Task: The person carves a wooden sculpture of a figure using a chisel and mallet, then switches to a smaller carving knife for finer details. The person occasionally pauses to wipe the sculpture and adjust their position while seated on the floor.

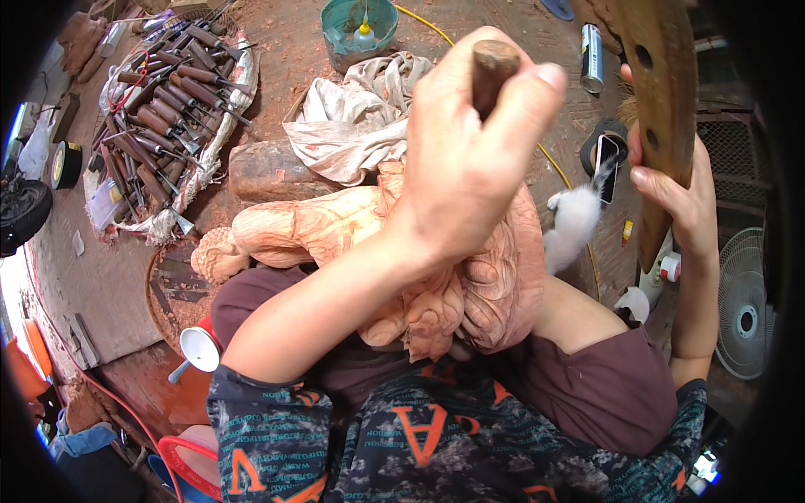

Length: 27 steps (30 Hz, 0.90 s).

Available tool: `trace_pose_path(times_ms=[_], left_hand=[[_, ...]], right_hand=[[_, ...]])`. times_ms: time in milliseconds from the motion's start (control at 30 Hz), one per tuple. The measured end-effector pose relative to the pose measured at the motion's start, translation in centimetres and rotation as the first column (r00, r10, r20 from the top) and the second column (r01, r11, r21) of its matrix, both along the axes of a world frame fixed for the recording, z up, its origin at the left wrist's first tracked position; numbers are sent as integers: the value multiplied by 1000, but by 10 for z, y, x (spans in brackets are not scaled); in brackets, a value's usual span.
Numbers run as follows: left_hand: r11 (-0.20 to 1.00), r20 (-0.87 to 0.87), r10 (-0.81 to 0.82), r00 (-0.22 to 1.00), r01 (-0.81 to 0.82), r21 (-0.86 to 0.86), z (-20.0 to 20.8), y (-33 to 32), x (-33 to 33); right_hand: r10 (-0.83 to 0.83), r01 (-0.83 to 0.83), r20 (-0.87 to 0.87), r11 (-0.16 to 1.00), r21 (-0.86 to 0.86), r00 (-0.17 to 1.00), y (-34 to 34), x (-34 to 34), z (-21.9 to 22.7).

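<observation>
A reddish carved wooden figure [310, 222] lies across my lap, its rounded head end [220, 254] to the left and the deeply carved folds [495, 289] to the right. Above it, my left hand [478, 159] is closed around the wooden handle of a carving chisel [495, 60]; the blade is hidden behind the hand. Raised at the right, my right hand [677, 189] grips a long, worn wooden mallet [667, 92] with dark round hollows in its side. The mallet is apart from the chisel handle.
Many wooden-handled chisels [159, 117] lie on a cloth at far left. Beyond the figure are a wood block [272, 172], crumpled cloth [335, 126] and green bowl [359, 38]. A white kitten [574, 222], phone [605, 168], spray can [592, 59] and fan [742, 310] are at right.
</observation>
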<state>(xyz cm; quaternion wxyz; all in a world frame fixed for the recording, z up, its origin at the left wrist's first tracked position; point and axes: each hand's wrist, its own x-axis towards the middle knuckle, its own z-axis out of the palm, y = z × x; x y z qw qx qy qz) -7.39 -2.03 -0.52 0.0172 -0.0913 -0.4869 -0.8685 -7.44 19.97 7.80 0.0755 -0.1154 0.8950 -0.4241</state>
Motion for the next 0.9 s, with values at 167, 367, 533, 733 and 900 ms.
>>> trace_pose_path(times_ms=[167, 367, 533, 733, 900], left_hand=[[998, -2, -32, 999, 32, 48, 0, -4, 0], [998, -13, -17, 1000, 17, 63, 0, 0, 0], [1000, -63, 6, 998, -6, 6, -16, 11, 0], [997, -8, 61, 998, -60, 38, -17, 6, -5], [981, -181, 191, 965, -194, 5, -18, -8, -3]], right_hand=[[2, -1, -23, 998, 64, 1000, 1, -3, 7], [41, -40, -30, 999, 32, 999, 0, -8, 8], [30, -29, -42, 999, 32, 999, -1, -7, 9], [199, -140, -171, 941, 308, 965, -11, -6, 3], [181, -107, -227, 947, 303, 957, -6, -3, -6]])
